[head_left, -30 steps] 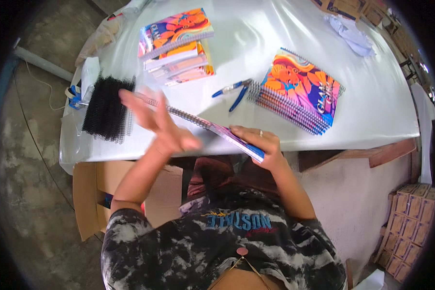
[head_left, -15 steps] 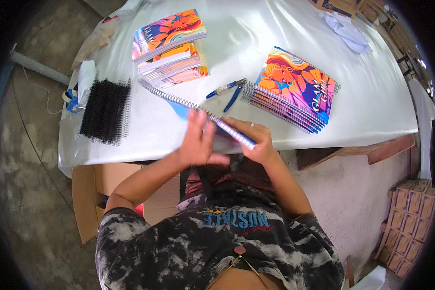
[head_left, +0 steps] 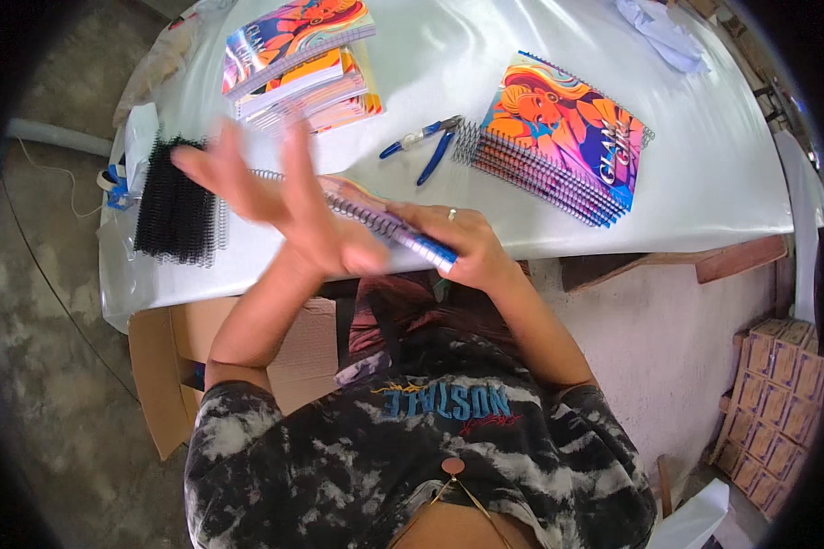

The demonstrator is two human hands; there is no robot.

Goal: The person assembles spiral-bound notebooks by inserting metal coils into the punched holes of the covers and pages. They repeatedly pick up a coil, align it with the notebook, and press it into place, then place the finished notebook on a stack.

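Near the table's front edge, my right hand [head_left: 471, 245] grips the right end of a notebook [head_left: 430, 251], held with its spine up. A dark spiral coil [head_left: 364, 214] runs along that spine, and its loose end reaches left behind my other hand. My left hand [head_left: 279, 206], smeared by motion, is raised over the coil with its fingers spread. Whether its palm touches the coil I cannot tell. Beyond the notebook lie blue-handled pliers [head_left: 421, 146]. To their right is a stack of coil-bound notebooks [head_left: 558, 128] with colourful covers.
At the back left sits another stack of colourful notebooks [head_left: 302, 46]. A bundle of black spiral coils [head_left: 169, 210] lies at the table's left side, beside a tape dispenser [head_left: 114, 186]. An open cardboard box [head_left: 156, 366] stands below the front edge; stacked packages [head_left: 774, 384] are at the right.
My left hand has moved up and left off the spine, its fingers spreading. The right hand and notebook have shifted slightly left and up. The whole view has moved a little.
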